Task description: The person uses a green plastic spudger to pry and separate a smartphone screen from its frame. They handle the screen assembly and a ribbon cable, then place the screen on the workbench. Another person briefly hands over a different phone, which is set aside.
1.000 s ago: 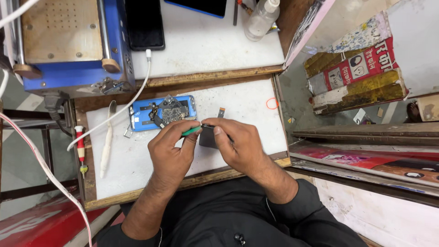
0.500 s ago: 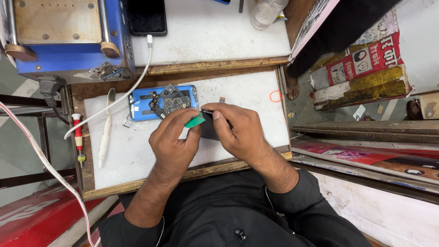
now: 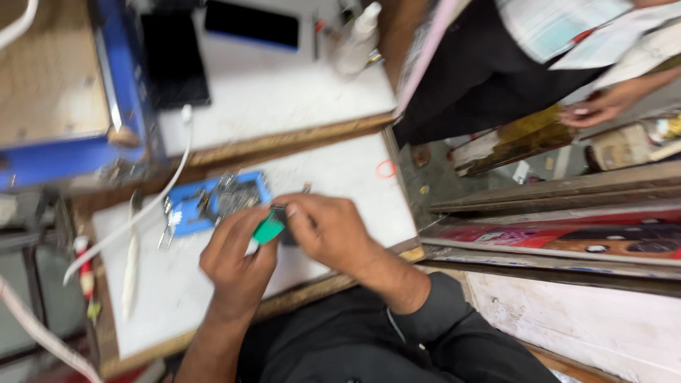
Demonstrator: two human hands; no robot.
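My left hand [image 3: 237,262] grips a small green-handled tool [image 3: 267,231] with its tip toward a small dark part [image 3: 285,228]. My right hand [image 3: 328,230] pinches that dark part from the right, over a white work board [image 3: 177,298]. Just behind the hands lies a blue holder [image 3: 213,202] with a metal part and small bits on it. The view is blurred, so fine detail of the part is lost.
A white cable [image 3: 152,206] runs across the board from a blue machine [image 3: 64,106] at the back left. Dark phones [image 3: 174,60] and a white bottle [image 3: 358,39] sit on the rear white shelf. Another person's hand [image 3: 603,106] rests on the counter at the right.
The view has swung and blurred, and another person has come in at the upper right. My hands stay together on the tool and the dark part.
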